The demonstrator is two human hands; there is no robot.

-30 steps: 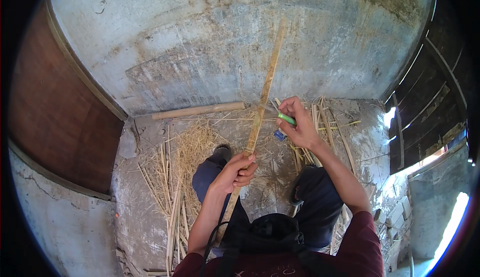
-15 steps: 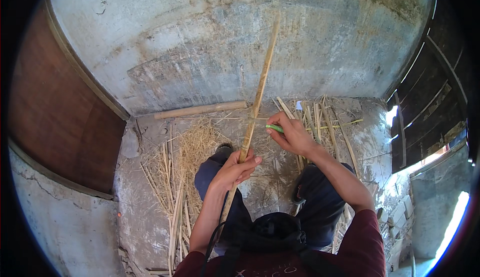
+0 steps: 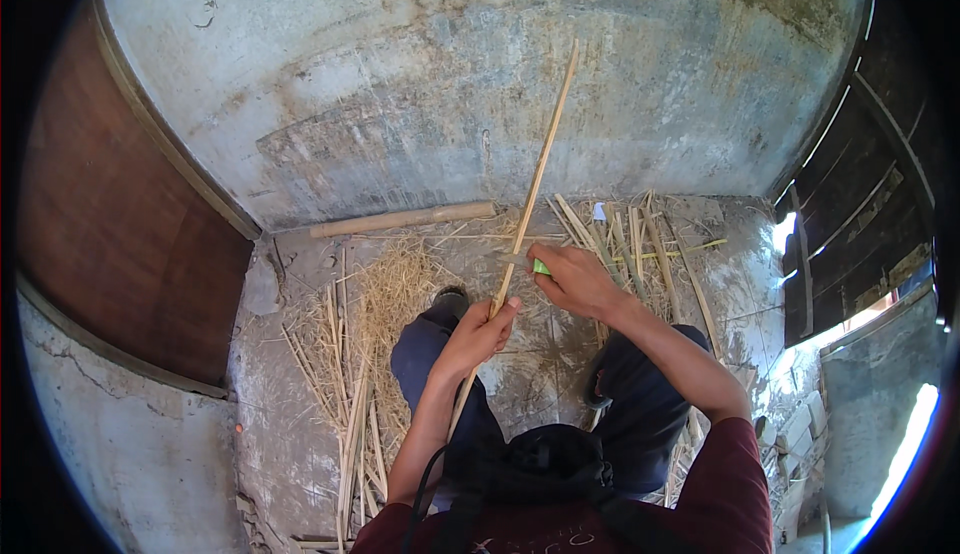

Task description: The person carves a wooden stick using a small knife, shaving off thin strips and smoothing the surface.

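A long, thin bamboo strip (image 3: 545,159) slants up and away between my knees, its far end in front of the wall. My left hand (image 3: 477,340) is closed around its lower part, and the near end runs down past my left forearm. Just right of the strip, above my left hand, my right hand (image 3: 580,282) grips a green-handled knife (image 3: 541,267). Only a bit of the handle shows between the fingers. A greyish blade seems to lie across the strip, but it is too small to make out well.
A heap of straw-like shavings (image 3: 395,289) and several split bamboo strips (image 3: 352,434) lie on the floor at left. More strips (image 3: 662,264) lie at right. A bamboo pole (image 3: 400,219) rests along the wall (image 3: 400,104). A brown door panel (image 3: 130,214) stands at left.
The bamboo strip has been turned, showing a narrower, paler side, and its far end has shifted right. My right hand has moved slightly down and its wrist has rotated, hiding more of the green handle.
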